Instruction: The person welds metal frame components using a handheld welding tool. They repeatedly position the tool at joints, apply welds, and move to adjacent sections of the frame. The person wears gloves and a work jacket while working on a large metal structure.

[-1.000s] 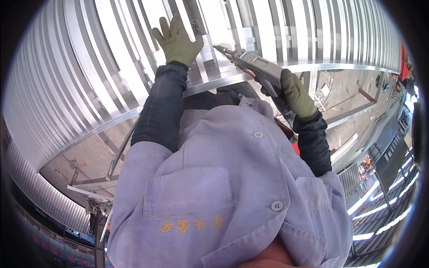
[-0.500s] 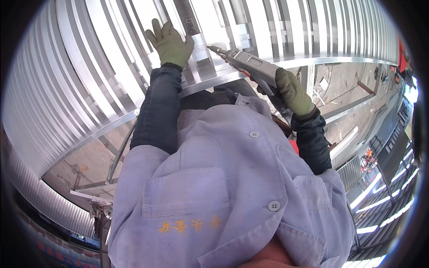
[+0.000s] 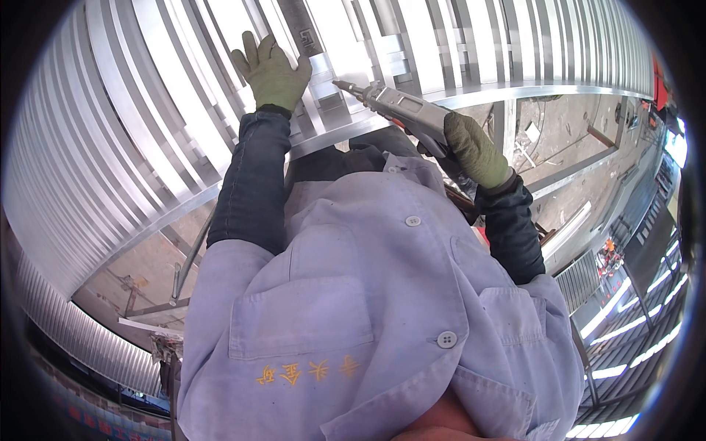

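A wide ribbed sheet of shiny metal lies in front of me. On it my left hand, in a green work glove, rests with fingers spread and holds nothing. In my right hand, gloved alike, is the handle of a grey power tool with a narrow pointed nose, perhaps a rivet gun. Its tip points left over the ribs, a little to the right of my left hand. Whether the tip touches the metal, I cannot tell. A dark grey strip with a square pattern lies beyond the tip, between two ribs.
A bright metal rail borders the sheet's near edge. Below it, frame bars cross above a concrete floor with scraps. Another corrugated sheet lies at the lower left. Something red stands at the far right.
Both hands and the tool appear slightly farther left in the picture, along with the sheet and my jacket. The grip and the spread fingers look the same.
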A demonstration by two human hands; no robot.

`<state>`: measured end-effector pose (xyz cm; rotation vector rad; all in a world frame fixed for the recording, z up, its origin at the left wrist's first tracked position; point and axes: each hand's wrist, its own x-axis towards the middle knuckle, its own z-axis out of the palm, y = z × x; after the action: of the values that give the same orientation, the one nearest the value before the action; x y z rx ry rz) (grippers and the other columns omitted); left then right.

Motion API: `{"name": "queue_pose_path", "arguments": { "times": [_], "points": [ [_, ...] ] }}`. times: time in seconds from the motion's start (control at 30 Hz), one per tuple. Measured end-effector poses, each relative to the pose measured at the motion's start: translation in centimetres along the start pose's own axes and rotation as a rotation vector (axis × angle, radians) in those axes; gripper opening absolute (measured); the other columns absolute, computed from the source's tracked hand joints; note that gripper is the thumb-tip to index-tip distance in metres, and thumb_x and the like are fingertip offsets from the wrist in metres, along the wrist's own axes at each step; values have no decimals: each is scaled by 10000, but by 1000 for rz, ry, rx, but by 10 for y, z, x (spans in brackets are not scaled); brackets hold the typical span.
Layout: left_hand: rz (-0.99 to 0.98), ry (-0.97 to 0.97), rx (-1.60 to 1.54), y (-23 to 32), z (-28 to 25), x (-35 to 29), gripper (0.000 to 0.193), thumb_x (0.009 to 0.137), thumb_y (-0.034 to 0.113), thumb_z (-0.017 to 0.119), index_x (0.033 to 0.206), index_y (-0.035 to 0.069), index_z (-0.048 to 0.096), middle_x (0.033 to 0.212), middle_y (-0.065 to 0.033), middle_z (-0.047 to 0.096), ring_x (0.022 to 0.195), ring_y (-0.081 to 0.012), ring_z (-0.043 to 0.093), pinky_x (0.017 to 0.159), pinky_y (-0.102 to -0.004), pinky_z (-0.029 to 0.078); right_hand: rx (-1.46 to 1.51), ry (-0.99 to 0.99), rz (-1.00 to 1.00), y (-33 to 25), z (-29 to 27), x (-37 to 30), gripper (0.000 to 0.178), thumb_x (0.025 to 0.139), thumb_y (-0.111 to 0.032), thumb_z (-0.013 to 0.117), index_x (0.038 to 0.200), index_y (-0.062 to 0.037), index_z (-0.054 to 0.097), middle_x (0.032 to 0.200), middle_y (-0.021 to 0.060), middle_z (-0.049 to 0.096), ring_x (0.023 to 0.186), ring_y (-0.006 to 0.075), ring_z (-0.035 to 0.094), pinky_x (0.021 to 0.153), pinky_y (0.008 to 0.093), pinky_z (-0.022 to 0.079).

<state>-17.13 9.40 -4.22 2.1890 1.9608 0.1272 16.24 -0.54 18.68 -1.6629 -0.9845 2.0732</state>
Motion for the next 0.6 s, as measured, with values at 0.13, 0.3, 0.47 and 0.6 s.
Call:
{"name": "queue_pose_path", "arguments": {
  "times": [0.13,0.3,0.47,0.6],
  "points": [
    [2,13,-5,0,1,1,583,981,535,733,1087,-36,794,1631,-170,610,1729,-438,228,1400,-681,81,0,-8,-8,-5,3,1,931,1112,-768,569,1537,57,645,1354,136,718,1233,218,677,1073,368,573],
    [19,56,-42,-3,4,-1,576,976,542,749,1047,-28,795,1617,-163,627,1717,-437,265,1397,-678,114,-124,-23,-116,-14,10,1,934,1112,-772,564,1527,60,652,1337,122,726,1220,207,685,1059,369,579],
    [38,69,-58,-3,3,2,592,975,565,754,999,-26,791,1640,-167,614,1711,-447,277,1394,-676,122,-390,52,-379,7,0,6,887,1133,-752,544,1471,57,674,1269,113,726,1152,195,691,1000,367,590],
    [28,39,-68,-5,-3,-1,619,982,589,748,980,-28,793,1653,-172,603,1709,-457,280,1393,-676,127,-322,75,-333,6,-1,8,844,1142,-742,531,1372,54,694,1184,107,718,1074,209,705,964,372,599]
  ]
}}
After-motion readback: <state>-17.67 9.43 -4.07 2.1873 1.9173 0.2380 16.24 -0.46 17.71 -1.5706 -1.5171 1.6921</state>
